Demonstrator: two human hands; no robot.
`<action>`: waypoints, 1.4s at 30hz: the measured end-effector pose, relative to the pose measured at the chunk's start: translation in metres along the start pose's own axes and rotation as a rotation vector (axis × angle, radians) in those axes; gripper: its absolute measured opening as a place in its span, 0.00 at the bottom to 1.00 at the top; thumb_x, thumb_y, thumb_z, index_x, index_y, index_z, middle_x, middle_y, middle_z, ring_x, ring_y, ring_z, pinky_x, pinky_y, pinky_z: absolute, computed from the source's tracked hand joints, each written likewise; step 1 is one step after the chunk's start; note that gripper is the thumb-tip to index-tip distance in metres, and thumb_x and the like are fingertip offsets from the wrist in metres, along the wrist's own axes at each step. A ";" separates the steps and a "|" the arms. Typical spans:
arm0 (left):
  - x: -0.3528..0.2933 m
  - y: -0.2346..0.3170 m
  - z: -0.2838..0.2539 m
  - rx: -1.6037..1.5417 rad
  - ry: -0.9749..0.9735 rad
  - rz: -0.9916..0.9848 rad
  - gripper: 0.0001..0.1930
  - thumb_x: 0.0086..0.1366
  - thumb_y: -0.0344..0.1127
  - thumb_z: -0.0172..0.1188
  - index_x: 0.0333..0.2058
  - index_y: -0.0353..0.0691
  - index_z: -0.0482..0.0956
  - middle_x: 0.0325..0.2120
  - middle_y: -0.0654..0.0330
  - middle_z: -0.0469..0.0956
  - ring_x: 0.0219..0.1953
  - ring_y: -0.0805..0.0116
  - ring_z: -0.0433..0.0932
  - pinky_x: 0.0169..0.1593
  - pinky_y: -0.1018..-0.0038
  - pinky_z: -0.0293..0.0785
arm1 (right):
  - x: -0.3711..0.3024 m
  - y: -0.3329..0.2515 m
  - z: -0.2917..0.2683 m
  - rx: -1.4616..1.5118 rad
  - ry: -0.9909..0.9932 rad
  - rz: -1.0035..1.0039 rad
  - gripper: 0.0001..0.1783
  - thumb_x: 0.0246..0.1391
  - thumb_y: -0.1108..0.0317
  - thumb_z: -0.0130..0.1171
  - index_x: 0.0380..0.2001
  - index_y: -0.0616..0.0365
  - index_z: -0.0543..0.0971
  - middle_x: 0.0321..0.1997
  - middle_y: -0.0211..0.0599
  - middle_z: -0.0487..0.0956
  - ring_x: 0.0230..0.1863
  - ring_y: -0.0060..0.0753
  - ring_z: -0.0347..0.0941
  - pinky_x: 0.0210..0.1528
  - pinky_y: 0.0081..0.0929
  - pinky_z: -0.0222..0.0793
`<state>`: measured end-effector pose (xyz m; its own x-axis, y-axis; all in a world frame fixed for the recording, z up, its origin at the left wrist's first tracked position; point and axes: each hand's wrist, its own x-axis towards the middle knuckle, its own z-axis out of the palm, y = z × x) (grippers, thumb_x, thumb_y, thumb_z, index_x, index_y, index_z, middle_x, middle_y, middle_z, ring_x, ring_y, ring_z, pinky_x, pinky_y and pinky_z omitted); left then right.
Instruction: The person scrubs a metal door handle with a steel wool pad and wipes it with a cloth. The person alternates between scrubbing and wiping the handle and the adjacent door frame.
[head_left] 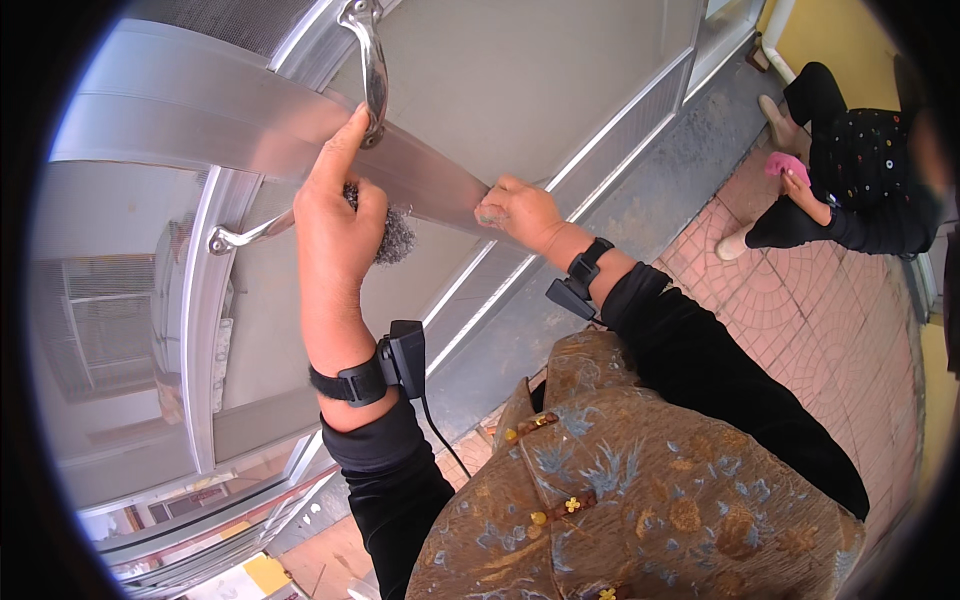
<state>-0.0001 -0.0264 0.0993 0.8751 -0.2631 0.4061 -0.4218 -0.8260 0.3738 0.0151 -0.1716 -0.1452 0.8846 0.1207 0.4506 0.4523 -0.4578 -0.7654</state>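
Note:
A metal-framed door with grey panels and two curved chrome handles is in front of me. My left hand is closed around a dark steel wool scourer, which bulges out on its right side. Its index finger stretches up to the lower end of the upper door handle. The lower door handle reaches behind this hand. Farther right, my right hand is closed against the door's metal crossbar. A small greyish patch shows at its fingers; what it is I cannot make out.
On the right another person in dark clothes holds a pink cloth. A grey ledge runs along the door's foot, beside pink patterned paving. A glass pane fills the left. Black straps with small devices circle both my wrists.

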 end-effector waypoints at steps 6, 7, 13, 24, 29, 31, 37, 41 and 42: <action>-0.004 0.005 0.012 -0.095 0.041 0.094 0.37 0.52 0.14 0.50 0.62 0.45 0.75 0.53 0.53 0.81 0.35 0.69 0.78 0.44 0.75 0.75 | 0.043 -0.081 -0.055 0.179 0.450 -0.300 0.11 0.50 0.70 0.68 0.38 0.47 0.83 0.42 0.30 0.75 0.41 0.38 0.77 0.40 0.34 0.77; -0.005 0.008 0.012 -0.094 0.027 0.107 0.37 0.52 0.14 0.51 0.62 0.45 0.75 0.52 0.53 0.81 0.34 0.69 0.78 0.44 0.75 0.75 | 0.052 -0.088 -0.056 0.177 0.497 -0.349 0.11 0.50 0.70 0.68 0.38 0.47 0.83 0.42 0.30 0.75 0.41 0.38 0.77 0.40 0.34 0.77; -0.004 0.007 0.004 -0.028 0.003 0.114 0.36 0.52 0.16 0.52 0.62 0.46 0.75 0.50 0.55 0.82 0.31 0.71 0.75 0.43 0.76 0.75 | 0.039 -0.039 -0.011 0.093 0.430 -0.323 0.09 0.52 0.70 0.67 0.38 0.48 0.82 0.41 0.31 0.75 0.43 0.37 0.76 0.40 0.33 0.77; -0.003 -0.002 0.025 0.029 0.125 0.229 0.38 0.53 0.14 0.51 0.63 0.48 0.74 0.49 0.57 0.83 0.29 0.73 0.75 0.42 0.77 0.75 | -0.011 -0.038 0.014 0.527 0.381 0.150 0.22 0.47 0.78 0.69 0.48 0.57 0.77 0.49 0.40 0.72 0.51 0.45 0.74 0.52 0.33 0.75; -0.003 -0.006 0.027 0.046 0.122 0.211 0.37 0.55 0.16 0.52 0.65 0.48 0.73 0.49 0.57 0.83 0.30 0.77 0.76 0.40 0.77 0.75 | 0.029 -0.098 0.035 0.383 0.618 -0.177 0.24 0.47 0.78 0.69 0.49 0.53 0.76 0.52 0.38 0.71 0.53 0.46 0.72 0.53 0.37 0.74; -0.002 -0.008 0.029 0.050 0.111 0.209 0.35 0.57 0.17 0.53 0.64 0.46 0.73 0.50 0.58 0.83 0.31 0.79 0.75 0.41 0.78 0.75 | 0.022 -0.085 0.046 0.331 0.632 -0.187 0.24 0.48 0.78 0.68 0.49 0.52 0.76 0.51 0.37 0.71 0.52 0.45 0.72 0.53 0.38 0.73; 0.004 -0.019 0.038 0.065 0.144 0.255 0.33 0.59 0.18 0.52 0.64 0.46 0.74 0.51 0.63 0.83 0.31 0.82 0.74 0.41 0.81 0.74 | -0.031 -0.011 0.118 0.320 0.531 0.101 0.26 0.52 0.87 0.58 0.52 0.52 0.73 0.50 0.39 0.69 0.52 0.46 0.71 0.53 0.35 0.72; -0.007 -0.015 0.031 0.108 0.165 0.268 0.33 0.59 0.19 0.52 0.64 0.45 0.73 0.50 0.63 0.82 0.32 0.82 0.74 0.41 0.82 0.73 | -0.083 0.045 0.176 0.398 0.489 0.549 0.27 0.51 0.86 0.58 0.54 0.55 0.71 0.50 0.44 0.72 0.50 0.49 0.73 0.52 0.32 0.73; -0.008 -0.015 0.031 0.103 0.156 0.286 0.33 0.59 0.19 0.52 0.64 0.45 0.73 0.50 0.63 0.82 0.32 0.82 0.74 0.41 0.82 0.72 | -0.092 0.066 0.183 0.461 0.381 0.798 0.27 0.52 0.82 0.61 0.55 0.56 0.70 0.50 0.43 0.74 0.47 0.48 0.75 0.51 0.32 0.73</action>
<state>0.0065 -0.0275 0.0651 0.6749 -0.4184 0.6079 -0.6117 -0.7779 0.1437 -0.0151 -0.0519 -0.3214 0.8898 -0.4009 -0.2180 -0.1874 0.1147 -0.9756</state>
